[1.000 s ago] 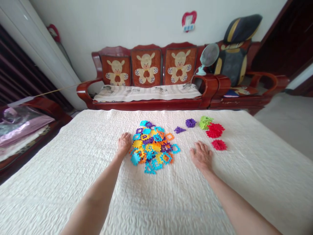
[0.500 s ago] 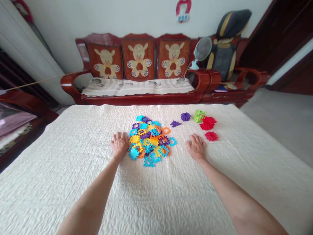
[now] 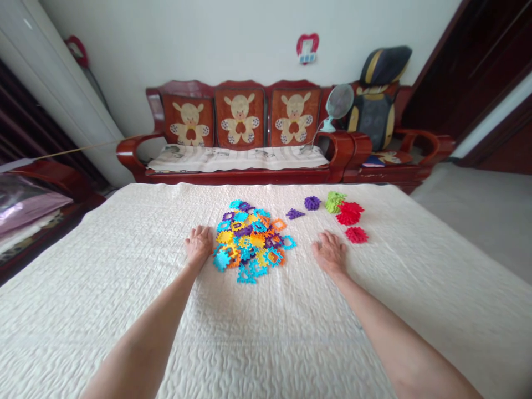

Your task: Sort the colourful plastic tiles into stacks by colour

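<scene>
A loose heap of flat plastic building pieces with toothed edges [image 3: 249, 238], in blue, yellow, orange and purple, lies mid-table. Just left of the heap, my left hand [image 3: 200, 244] rests palm down on the quilted cloth, fingers stretched, holding nothing. My right hand [image 3: 331, 252] lies flat on the cloth right of the heap, fingers apart and bare of any piece. Beyond it are a purple triangular piece [image 3: 295, 214], a purple stack [image 3: 312, 203], a green stack [image 3: 334, 201], a larger red stack [image 3: 349, 213] and a smaller red stack [image 3: 356, 235], nearest my right hand.
The cream quilted cloth [image 3: 103, 288] covers the whole table. Behind its far edge stands a dark red wooden sofa [image 3: 341, 149] with bear cushions [image 3: 240, 119]. A small fan [image 3: 339, 102] is on the armrest, beside a chair with a massage cushion [image 3: 373, 119].
My view has tilted slightly upward, so the sofa and wall appear lower in the picture. Both hands and the pieces keep their places on the cloth.
</scene>
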The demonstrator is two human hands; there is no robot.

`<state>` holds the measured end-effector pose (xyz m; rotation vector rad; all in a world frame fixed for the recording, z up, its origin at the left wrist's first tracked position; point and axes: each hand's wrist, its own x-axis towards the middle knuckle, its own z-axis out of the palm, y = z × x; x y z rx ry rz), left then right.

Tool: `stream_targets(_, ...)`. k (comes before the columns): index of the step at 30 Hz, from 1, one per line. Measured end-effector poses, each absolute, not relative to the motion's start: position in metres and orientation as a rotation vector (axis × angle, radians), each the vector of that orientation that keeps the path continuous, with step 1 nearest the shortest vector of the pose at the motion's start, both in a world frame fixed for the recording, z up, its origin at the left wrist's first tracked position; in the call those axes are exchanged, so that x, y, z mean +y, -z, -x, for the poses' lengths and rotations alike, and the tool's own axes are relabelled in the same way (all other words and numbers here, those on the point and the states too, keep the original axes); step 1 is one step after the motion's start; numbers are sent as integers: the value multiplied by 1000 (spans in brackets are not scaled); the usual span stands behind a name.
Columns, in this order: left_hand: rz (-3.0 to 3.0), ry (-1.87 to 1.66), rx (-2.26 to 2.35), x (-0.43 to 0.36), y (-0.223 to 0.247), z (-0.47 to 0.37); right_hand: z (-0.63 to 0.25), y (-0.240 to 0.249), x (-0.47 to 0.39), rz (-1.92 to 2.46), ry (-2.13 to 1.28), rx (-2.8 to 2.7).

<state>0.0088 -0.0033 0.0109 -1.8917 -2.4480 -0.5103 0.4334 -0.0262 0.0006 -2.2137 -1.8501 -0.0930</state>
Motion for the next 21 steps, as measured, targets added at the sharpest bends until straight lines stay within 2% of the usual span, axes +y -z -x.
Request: stream_targets(21,1896,511,-2447,-3,-8,-7,-431,3,-25,2161,144,-1820)
